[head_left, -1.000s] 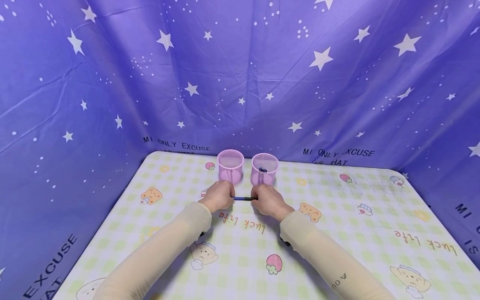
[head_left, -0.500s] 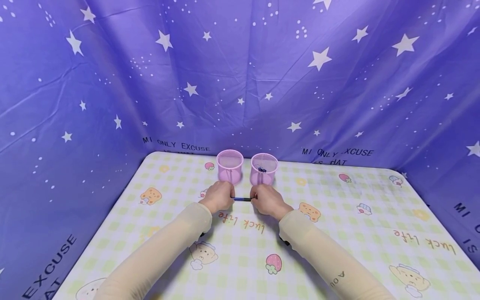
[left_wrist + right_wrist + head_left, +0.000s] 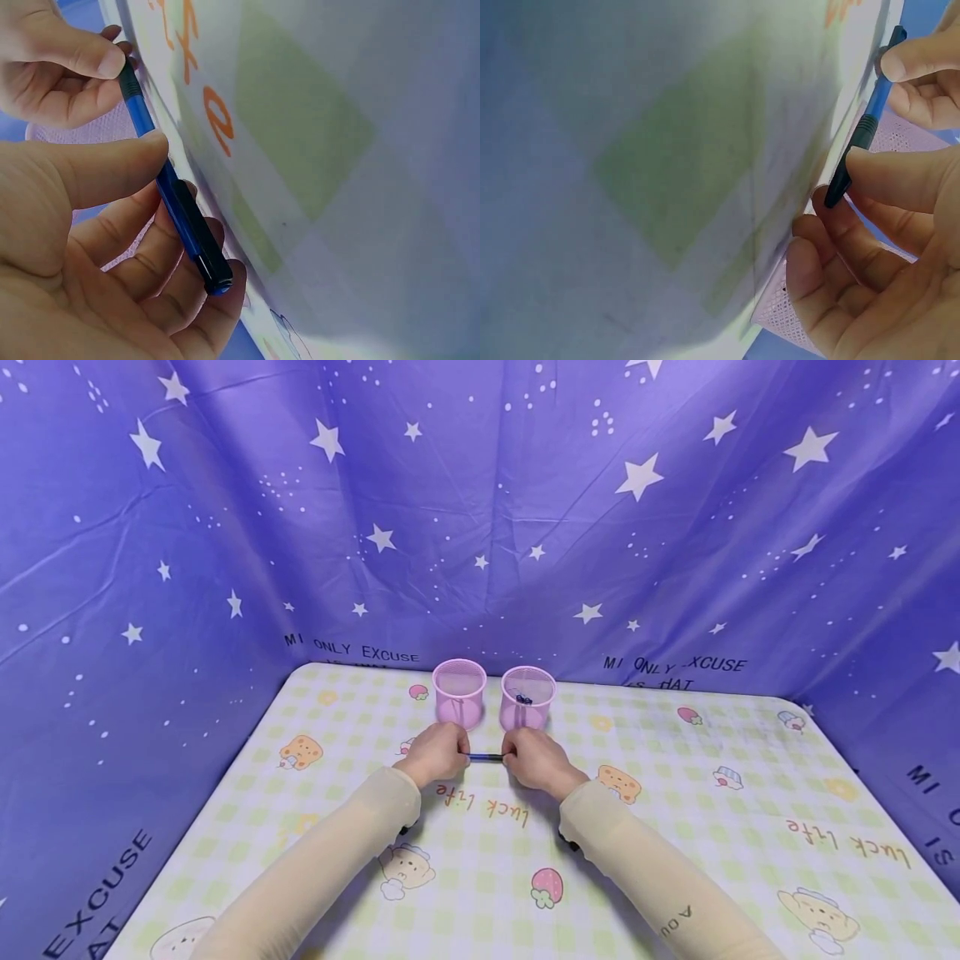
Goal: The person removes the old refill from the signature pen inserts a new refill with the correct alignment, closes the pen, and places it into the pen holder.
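A blue pen (image 3: 486,758) with a black grip lies level between both hands, above the table. My left hand (image 3: 438,752) pinches its barrel with the thumb against the fingers; the black clip end (image 3: 215,270) rests along the fingers in the left wrist view. At the other end, my right hand (image 3: 542,762) pinches the black grip (image 3: 864,133), and the dark tip shows past the thumb. Just beyond the hands stand two pink mesh pen holders. Nothing shows inside the left holder (image 3: 459,708). Several small dark blue ends show inside the right holder (image 3: 513,717).
A checked tablecloth (image 3: 480,877) with printed cartoons and lettering covers the table. Purple star-patterned curtains (image 3: 465,468) hang behind the table and along both sides. The two holders stand side by side near the back edge, with a narrow gap between them.
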